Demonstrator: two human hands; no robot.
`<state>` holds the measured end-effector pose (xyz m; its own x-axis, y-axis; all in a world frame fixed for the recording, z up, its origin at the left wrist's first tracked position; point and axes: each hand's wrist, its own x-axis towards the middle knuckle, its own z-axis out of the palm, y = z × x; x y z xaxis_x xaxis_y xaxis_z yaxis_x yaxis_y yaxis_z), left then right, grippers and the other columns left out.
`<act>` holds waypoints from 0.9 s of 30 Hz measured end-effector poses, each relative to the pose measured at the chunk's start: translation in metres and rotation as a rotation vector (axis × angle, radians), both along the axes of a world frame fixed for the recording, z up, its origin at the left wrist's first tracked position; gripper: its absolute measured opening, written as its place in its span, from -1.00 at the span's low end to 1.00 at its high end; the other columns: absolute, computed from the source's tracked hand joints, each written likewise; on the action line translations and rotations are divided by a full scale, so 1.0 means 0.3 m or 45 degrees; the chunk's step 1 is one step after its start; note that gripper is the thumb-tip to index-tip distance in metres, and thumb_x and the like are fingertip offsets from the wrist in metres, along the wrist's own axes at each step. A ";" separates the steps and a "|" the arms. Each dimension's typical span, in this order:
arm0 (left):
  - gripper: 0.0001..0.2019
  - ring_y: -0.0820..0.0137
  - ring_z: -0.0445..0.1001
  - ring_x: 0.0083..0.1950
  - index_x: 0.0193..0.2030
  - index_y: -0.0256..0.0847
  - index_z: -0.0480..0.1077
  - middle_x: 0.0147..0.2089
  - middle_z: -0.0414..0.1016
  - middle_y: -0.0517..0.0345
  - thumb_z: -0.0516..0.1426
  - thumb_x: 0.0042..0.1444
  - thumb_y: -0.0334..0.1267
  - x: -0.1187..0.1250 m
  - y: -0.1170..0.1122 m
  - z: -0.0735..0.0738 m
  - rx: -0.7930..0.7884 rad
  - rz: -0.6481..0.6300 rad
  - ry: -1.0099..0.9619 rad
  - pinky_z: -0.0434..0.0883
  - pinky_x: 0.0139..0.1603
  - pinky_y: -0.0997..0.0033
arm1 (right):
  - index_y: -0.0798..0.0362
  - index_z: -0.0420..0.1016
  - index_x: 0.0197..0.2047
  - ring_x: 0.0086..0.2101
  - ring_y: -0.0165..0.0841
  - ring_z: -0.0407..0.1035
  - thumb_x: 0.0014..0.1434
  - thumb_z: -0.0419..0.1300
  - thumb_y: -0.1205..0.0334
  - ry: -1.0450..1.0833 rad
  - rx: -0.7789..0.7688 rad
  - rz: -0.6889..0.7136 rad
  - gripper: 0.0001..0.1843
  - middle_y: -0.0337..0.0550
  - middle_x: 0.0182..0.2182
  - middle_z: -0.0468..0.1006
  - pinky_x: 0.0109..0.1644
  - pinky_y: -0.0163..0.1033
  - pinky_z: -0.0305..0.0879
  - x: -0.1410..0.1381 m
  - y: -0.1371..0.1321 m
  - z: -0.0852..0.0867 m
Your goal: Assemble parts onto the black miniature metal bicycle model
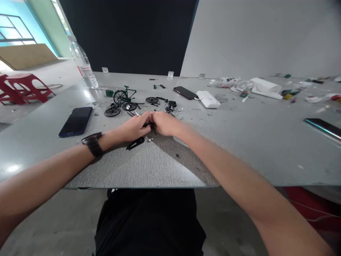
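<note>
My left hand (135, 127) and my right hand (165, 123) meet at the middle of the grey table (239, 142), fingers curled together around a small black part (149, 124) that is mostly hidden. A black watch (93, 143) sits on my left wrist. A flat black piece (135, 143) lies just below my left hand. Beyond the hands stand a partly built green model bicycle (123, 95), loose black wheels (112, 111) and a scatter of small black parts (172, 106).
A dark phone (76, 121) lies at the left, another phone (185, 92) and a white box (208, 99) behind. A water bottle (83, 64) stands far left. A third phone (323, 127) lies at the right edge. Clutter lines the far right; red stools (23, 87) stand off-table.
</note>
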<state>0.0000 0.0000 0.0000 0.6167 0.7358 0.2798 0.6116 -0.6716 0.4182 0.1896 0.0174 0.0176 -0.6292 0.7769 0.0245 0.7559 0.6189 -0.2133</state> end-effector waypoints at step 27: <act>-0.77 0.21 0.55 -0.10 0.03 -0.18 0.27 -0.12 0.57 -0.02 0.03 0.23 -0.33 0.000 -0.006 0.001 -0.049 -0.032 -0.028 0.39 -0.09 0.22 | 0.05 0.47 -0.14 -0.24 -0.20 0.41 0.17 0.09 0.43 0.022 -0.031 -0.014 -0.78 0.07 -0.11 0.58 -0.21 -0.12 0.22 0.004 -0.011 0.006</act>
<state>0.0001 -0.0019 0.0003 0.6293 0.7305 0.2651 0.5849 -0.6698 0.4574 0.1909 0.0143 0.0194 -0.6205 0.7840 0.0164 0.7586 0.6054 -0.2411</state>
